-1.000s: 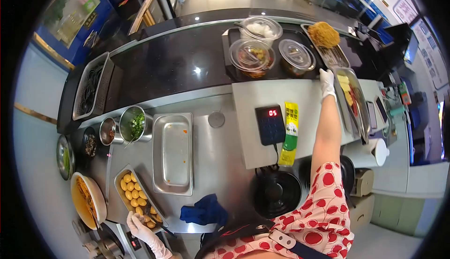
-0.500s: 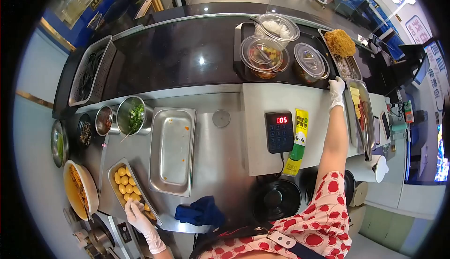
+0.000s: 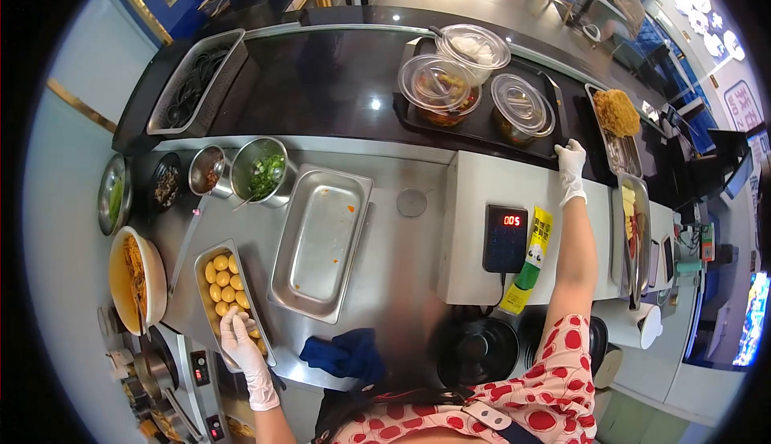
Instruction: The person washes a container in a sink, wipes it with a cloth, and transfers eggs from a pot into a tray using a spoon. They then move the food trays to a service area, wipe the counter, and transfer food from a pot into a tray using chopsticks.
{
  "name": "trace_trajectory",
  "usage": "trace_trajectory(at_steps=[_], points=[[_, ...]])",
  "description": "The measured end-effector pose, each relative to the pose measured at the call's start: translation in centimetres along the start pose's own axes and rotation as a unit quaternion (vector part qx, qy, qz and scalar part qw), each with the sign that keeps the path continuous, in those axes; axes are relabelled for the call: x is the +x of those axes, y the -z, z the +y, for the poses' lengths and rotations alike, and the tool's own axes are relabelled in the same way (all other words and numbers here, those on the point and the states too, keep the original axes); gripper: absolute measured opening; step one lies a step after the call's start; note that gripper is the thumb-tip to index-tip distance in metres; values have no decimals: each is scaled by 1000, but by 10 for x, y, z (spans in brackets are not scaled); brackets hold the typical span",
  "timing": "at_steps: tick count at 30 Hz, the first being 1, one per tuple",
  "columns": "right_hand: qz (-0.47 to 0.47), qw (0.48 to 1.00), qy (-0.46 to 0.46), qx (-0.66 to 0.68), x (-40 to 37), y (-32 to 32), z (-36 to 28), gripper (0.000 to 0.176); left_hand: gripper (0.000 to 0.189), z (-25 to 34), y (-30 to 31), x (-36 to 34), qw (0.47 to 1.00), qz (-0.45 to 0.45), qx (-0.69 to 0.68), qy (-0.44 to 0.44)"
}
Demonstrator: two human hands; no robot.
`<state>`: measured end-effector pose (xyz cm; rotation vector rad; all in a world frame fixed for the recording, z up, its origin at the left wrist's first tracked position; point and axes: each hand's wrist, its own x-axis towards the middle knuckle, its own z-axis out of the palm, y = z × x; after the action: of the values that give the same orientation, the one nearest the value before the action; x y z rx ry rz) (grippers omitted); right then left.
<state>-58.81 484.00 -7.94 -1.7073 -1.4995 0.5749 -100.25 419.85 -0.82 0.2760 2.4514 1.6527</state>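
Observation:
My left hand (image 3: 242,341), in a white glove, is over a narrow metal tray (image 3: 268,354) of peeled yellow-brown eggs (image 3: 223,280). Its fingers reach out onto the eggs, slightly apart; I see no egg gripped in them. My right hand (image 3: 571,163), gloved too, has its fingers curled at the near right corner of a black serving tray (image 3: 530,82). On that tray stand lidded clear bowls: one with mixed food (image 3: 438,94), one with darker contents (image 3: 522,110), and one with white contents (image 3: 475,46).
A shallow steel pan (image 3: 321,239) with scraps, a blue cloth (image 3: 345,356) and a bowl of chopped greens (image 3: 263,172) are on the steel counter. A keypad display (image 3: 506,239) and yellow-green packet (image 3: 530,263) lie right. Beyond are pans with fried food (image 3: 617,113) and sliced toppings (image 3: 629,203).
The black tray with its bowls has slid left along the counter with my right hand at its corner. My left hand stays over the eggs. The view has shifted.

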Motion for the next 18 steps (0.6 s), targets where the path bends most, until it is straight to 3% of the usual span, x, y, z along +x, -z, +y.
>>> trace_trajectory(at_steps=[9,12,18], points=[[-64,997,3,43,-14,-103,-61,48,22,-13,31,0,999,39,-16,8],[-96,992,-25,76,-47,-118,-113,44,21,-17,42,-1,998,54,-21,7],[-121,988,21,92,-70,-173,-153,17,21,-25,66,-6,996,86,-10,13]])
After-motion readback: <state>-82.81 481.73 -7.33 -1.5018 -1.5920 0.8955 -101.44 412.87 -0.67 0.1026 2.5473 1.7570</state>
